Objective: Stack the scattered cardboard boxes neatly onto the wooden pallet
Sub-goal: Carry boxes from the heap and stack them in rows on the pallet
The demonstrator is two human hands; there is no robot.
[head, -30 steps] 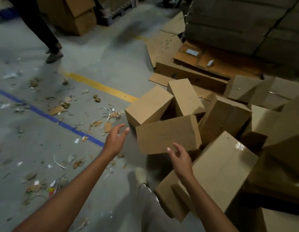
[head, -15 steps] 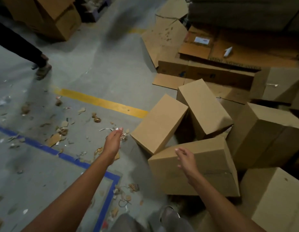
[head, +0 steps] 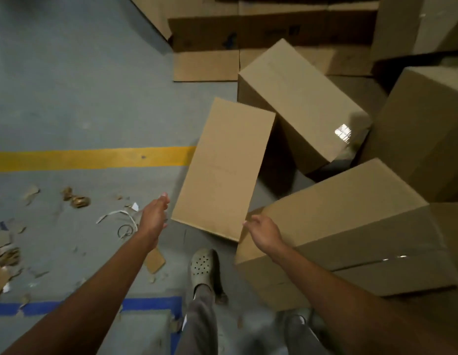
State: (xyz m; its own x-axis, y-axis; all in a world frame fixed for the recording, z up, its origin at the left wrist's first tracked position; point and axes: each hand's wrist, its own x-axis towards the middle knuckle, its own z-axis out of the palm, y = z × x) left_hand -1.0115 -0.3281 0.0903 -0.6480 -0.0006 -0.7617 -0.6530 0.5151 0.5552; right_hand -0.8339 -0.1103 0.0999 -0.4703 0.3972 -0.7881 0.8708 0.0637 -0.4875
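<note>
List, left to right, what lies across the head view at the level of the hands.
Cardboard scraps → white strap → left hand → tilted box → right hand → large box.

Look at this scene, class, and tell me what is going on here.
A person stands over a heap of cardboard boxes on a grey concrete floor. Both hands are held out, open, to the tilted box in the middle. The left hand is beside its near left corner. The right hand is at its near right corner, in front of a larger box. Neither hand grips the box yet, so nothing is lifted.
</note>
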